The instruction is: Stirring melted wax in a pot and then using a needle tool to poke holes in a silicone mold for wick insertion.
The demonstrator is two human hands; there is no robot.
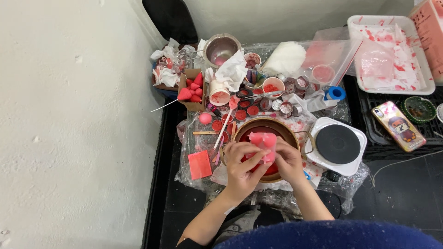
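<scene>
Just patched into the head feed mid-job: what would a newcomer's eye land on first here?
First, the two hands at centre: the left hand and right hand together grip a pink mould over a round bowl of red liquid. To the right sits a white hotplate with a black top. Behind the bowl lies a red-stained clutter of small tins, and a stained white tray sits at the far right.

My left hand (241,167) and right hand (288,162) cover most of the pink mould (264,142) and the red stuff in the bowl (281,127) under it, the pink box (430,23) gets chopped off top right, and those little tins (287,107) are too tiny to read.
</scene>
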